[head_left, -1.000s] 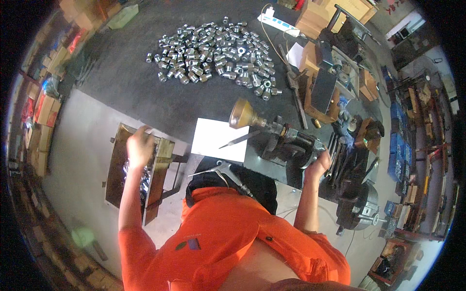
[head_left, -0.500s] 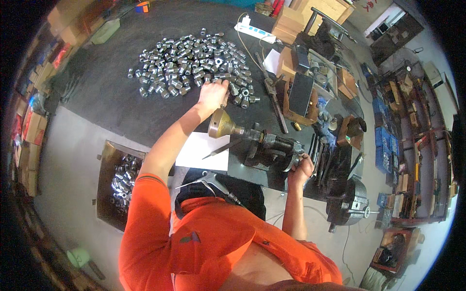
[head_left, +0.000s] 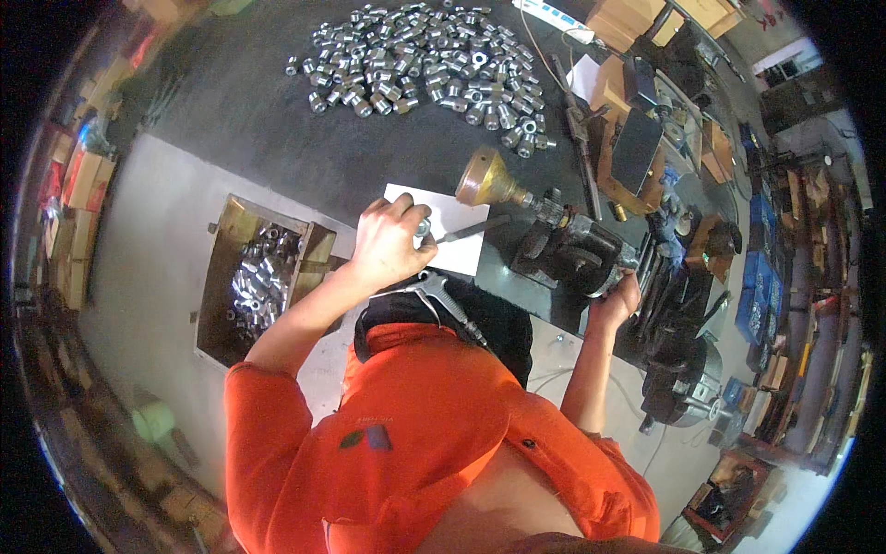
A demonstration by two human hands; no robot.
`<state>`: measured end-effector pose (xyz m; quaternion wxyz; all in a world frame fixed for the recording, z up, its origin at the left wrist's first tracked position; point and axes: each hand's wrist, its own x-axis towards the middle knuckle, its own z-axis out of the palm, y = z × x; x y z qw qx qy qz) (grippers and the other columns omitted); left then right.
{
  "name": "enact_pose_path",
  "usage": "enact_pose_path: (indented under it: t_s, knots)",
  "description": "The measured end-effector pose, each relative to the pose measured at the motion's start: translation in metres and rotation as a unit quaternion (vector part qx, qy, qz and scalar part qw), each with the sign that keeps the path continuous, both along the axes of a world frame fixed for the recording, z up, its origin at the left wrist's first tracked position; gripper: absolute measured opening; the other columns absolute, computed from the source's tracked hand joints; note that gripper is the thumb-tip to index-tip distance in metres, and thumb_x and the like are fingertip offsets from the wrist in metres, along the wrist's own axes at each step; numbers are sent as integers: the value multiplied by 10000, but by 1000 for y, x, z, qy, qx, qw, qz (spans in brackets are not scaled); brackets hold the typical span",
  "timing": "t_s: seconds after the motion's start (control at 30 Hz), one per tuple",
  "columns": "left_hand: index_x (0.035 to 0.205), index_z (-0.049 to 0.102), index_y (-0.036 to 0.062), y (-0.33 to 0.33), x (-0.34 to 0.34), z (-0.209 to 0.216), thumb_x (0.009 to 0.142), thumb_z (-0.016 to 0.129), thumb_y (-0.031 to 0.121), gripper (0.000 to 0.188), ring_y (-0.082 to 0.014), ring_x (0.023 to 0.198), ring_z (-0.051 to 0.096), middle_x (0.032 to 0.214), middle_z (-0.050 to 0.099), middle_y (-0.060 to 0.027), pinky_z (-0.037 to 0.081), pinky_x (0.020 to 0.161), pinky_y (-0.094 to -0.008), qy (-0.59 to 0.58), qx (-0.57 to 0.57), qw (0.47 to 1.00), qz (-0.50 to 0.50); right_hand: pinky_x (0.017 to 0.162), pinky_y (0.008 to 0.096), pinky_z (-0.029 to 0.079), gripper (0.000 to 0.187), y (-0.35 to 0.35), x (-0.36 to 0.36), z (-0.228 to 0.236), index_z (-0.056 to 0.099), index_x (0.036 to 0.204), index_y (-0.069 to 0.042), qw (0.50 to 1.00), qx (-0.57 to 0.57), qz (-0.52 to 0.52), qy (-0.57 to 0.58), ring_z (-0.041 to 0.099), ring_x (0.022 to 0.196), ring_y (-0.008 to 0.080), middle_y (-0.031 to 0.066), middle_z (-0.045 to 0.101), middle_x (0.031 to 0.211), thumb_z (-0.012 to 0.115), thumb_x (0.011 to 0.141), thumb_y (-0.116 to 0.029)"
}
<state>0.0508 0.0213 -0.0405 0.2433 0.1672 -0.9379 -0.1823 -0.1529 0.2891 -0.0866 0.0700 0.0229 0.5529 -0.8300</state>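
Note:
My left hand (head_left: 392,242) is closed, with a small shiny metal fitting (head_left: 422,227) between thumb and fingers, just left of a white paper sheet (head_left: 461,247). On the bench stands a dark spindle fixture (head_left: 577,249) with a brass-coloured cup-shaped head (head_left: 487,179) at its left end. My right hand (head_left: 618,300) is wrapped round the fixture's rear end; the exact part under the fingers is partly hidden. A dark flat file-like tool (head_left: 472,228) lies across the paper. Beyond, a pile of metal fittings (head_left: 415,60) covers the bench.
A bin (head_left: 220,277) with more fittings is low on the left. Near my lap lies an air blow gun (head_left: 443,300). At right are a bench vise (head_left: 688,379), long bar tools, and a wooden box (head_left: 637,189). A power strip (head_left: 554,18) is at the back.
My left hand has come back from the edge of the pile toward me, carrying a fitting. The right hand stays at the fixture's rear end. The whole view has shifted.

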Motion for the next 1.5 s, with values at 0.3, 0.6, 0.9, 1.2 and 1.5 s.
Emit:
enact_pose_path:
  t_s: [0.3, 0.6, 0.9, 1.2, 1.5]
  knots:
    - [773, 599, 28, -3, -4, -3, 538, 627, 154, 268, -309, 646, 551, 735, 552, -114, 468, 620, -372, -6, 18, 1000, 11, 391, 179, 247, 138, 2, 2, 4, 505, 765, -16, 1000, 10, -28, 4, 351, 447, 68, 15, 472, 616, 420, 727, -118]
    - [876, 579, -57, -39, -12, 16, 739, 566, 109, 216, -90, 496, 499, 618, 551, -64, 414, 421, -217, 20, 550, 831, -72, 394, 187, 233, 132, 9, -5, -8, 520, 737, -40, 999, 5, -32, -17, 332, 436, 66, -14, 432, 582, 439, 761, -141]
    - [973, 544, -57, -43, -41, 46, 815, 554, 170, 277, -105, 555, 525, 684, 554, -61, 429, 439, -212, 127, 590, 780, -166, 383, 194, 247, 149, 9, -2, -5, 521, 736, -27, 999, 11, -34, 3, 342, 433, 74, 2, 440, 578, 433, 753, -145]
    - [998, 540, -45, -54, -40, 50, 806, 547, 66, 222, -100, 609, 536, 751, 560, -70, 472, 535, -224, 84, 576, 774, -249, 373, 197, 217, 155, 24, 26, 27, 512, 742, -11, 999, -11, 30, -3, 286, 418, 63, -16, 348, 510, 427, 800, -127]
    - [994, 530, -58, -51, -37, 49, 781, 560, 19, 229, -126, 703, 559, 896, 569, -81, 475, 629, -246, 88, 536, 798, -260, 306, 202, 153, 181, 8, -18, 98, 459, 667, -45, 986, -87, 104, 94, 201, 368, 54, -31, 266, 480, 398, 800, -151]
